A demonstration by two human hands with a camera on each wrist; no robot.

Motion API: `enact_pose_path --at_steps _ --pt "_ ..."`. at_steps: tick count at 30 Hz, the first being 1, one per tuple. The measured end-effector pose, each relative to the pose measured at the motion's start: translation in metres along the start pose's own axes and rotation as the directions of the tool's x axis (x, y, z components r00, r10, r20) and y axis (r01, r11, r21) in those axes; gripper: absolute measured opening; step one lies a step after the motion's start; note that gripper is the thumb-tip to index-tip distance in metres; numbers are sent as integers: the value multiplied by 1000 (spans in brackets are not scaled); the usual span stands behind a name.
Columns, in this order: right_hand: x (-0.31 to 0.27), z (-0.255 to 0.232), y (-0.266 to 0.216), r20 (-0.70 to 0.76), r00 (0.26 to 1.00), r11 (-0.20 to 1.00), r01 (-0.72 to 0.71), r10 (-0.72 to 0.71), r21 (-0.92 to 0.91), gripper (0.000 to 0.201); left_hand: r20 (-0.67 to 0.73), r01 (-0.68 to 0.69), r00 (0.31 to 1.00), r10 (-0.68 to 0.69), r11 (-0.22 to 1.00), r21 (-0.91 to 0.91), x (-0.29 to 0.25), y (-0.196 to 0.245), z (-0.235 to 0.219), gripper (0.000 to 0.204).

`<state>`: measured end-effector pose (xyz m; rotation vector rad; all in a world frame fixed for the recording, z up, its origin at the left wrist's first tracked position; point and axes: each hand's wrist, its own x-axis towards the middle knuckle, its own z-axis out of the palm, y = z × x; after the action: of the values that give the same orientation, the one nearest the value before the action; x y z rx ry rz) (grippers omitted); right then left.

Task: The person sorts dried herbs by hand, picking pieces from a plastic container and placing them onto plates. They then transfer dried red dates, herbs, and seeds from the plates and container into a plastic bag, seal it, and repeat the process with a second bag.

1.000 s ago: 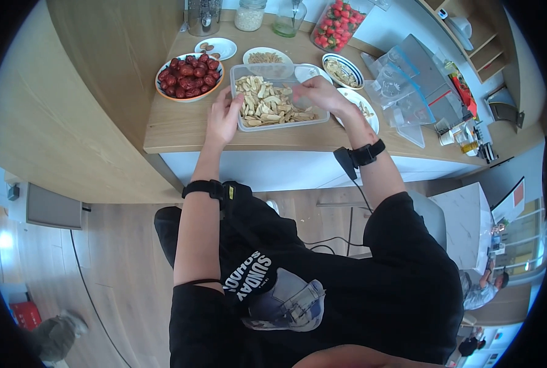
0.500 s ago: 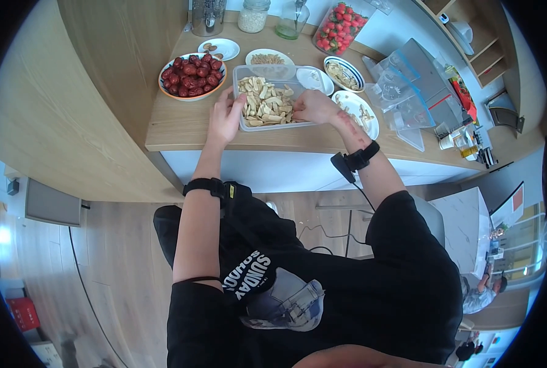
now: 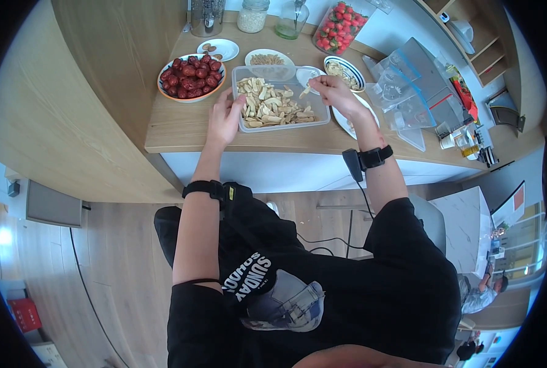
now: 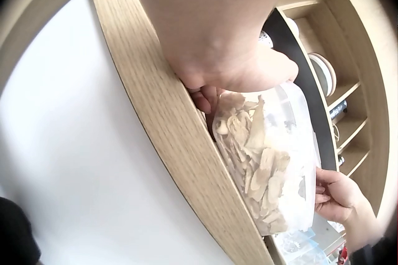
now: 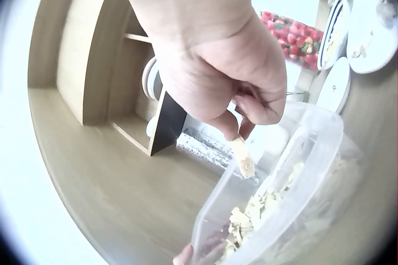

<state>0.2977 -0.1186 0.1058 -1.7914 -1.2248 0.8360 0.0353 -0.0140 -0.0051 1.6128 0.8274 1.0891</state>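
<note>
A clear plastic box (image 3: 281, 72) on the wooden counter holds a heap of pale dried slices (image 3: 267, 104). My left hand (image 3: 225, 119) grips the box's left end, thumb over the rim and fingers along the outside wall. Above the box's right end, my right hand (image 3: 341, 97) pinches one slice (image 5: 244, 158) between thumb and fingertips, its free end hanging down. In the left wrist view the left hand (image 4: 230, 60) hides part of the box's near end.
Left of the box stands a bowl of red dates (image 3: 190, 78). Behind and right are small plates (image 3: 219, 49), a blue-rimmed bowl (image 3: 345, 72), a white plate partly under my right forearm, and clear bags (image 3: 402, 92). Jars (image 3: 252, 18) and a container of strawberries (image 3: 341, 27) line the back.
My right hand went down among the slices, then rose and shifted right with one slice pinched in its fingers. The left hand stays on the box.
</note>
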Motion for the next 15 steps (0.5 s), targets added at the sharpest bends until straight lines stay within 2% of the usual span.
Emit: enact_pose_path --at_steps 2,3,6,8,9,10,11,12,13,15 --pt "-2 6 1 18 1000 990 28 -26 -140 34 -9 -19 1000 19 1000 7 2 -1 0 62" --pt "-1 9 -1 21 999 990 27 -25 -140 34 -12 -37 999 37 999 13 1 -2 0 62" --pt "-1 13 -3 -24 1000 997 0 -2 -84 24 -20 -13 1000 12 1000 -4 -1 -1 1 63" --pt "0 11 -3 -62 997 998 50 -48 37 19 -10 -17 1000 17 1000 7 0 0 0 63" --pt "3 5 0 -62 997 998 51 -49 38 19 -2 -21 1000 21 1000 16 1 -1 -1 63" --pt "11 -8 7 -58 997 947 58 -42 317 16 -4 -21 1000 21 1000 16 1 -2 0 63" --pt "20 -20 14 -51 998 819 58 -35 571 15 -10 -22 1000 22 1000 8 2 -5 0 63" --pt "31 -32 19 -72 997 671 48 9 740 25 -15 -24 1000 24 1000 0 2 -5 1 63" --pt "38 -40 28 -72 997 671 48 9 739 25 -16 -24 1000 24 1000 -2 1 -5 1 63" --pt "48 -57 43 -56 985 410 -17 165 912 22 -4 -11 1000 11 1000 -18 1 -2 0 62"
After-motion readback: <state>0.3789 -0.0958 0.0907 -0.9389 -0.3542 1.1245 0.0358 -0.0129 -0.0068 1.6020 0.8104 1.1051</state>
